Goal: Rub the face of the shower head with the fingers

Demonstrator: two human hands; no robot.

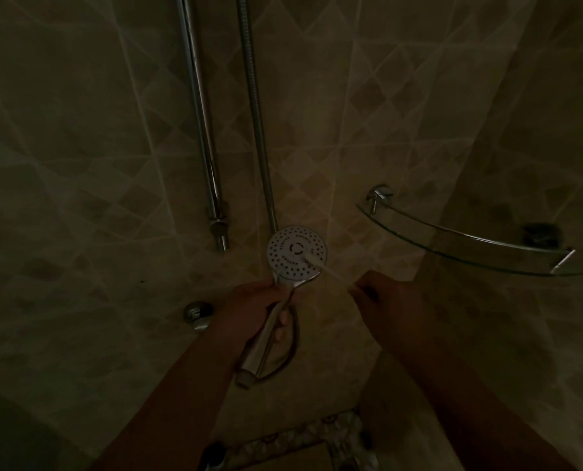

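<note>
Head view: left hand [249,311] grips shower head [296,253]; right hand [381,294] pinches thin stick [330,270] touching it.

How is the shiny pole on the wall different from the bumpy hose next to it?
The pole looks smooth and thicker; the hose looks ribbed and thinner. The pole stops at a bracket on the tiled wall; the hose runs down behind the shower head, which the left hand grips by the handle. Both are silvery metal and run down the wall side by side.
</note>
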